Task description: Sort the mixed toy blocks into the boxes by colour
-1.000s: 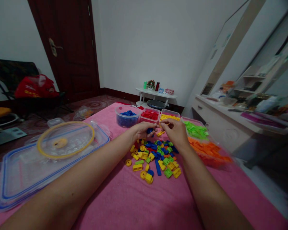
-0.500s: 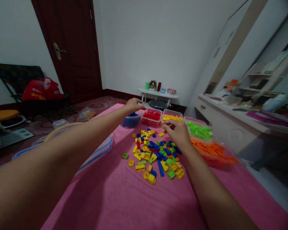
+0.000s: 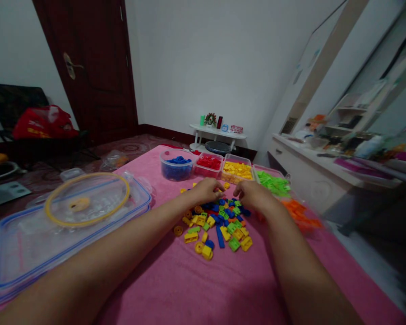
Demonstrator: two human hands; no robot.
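A heap of small plastic building pieces (image 3: 219,225) in yellow, blue, green and red lies on the pink cloth (image 3: 189,280). My left hand (image 3: 206,192) rests on the far left part of the heap with its fingers curled down among the pieces. My right hand (image 3: 253,197) sits on the far right part, fingers bent onto the pieces too. What either hand pinches is hidden. Behind the heap stand a round tub of blue pieces (image 3: 176,165), a box of red pieces (image 3: 208,164), a box of yellow pieces (image 3: 237,170), and trays of green pieces (image 3: 274,183) and orange pieces (image 3: 299,214).
Clear container lids (image 3: 54,225), one round with a yellow rim (image 3: 84,198), lie at the left on the cloth. A dark door (image 3: 88,67), a chair with a red bag (image 3: 40,124), a small white table (image 3: 218,133) and a white dresser (image 3: 311,167) surround the bed.
My left hand has come back from over the blue tub down onto the heap. My right hand has lowered onto the heap's right side. The view has tilted slightly.
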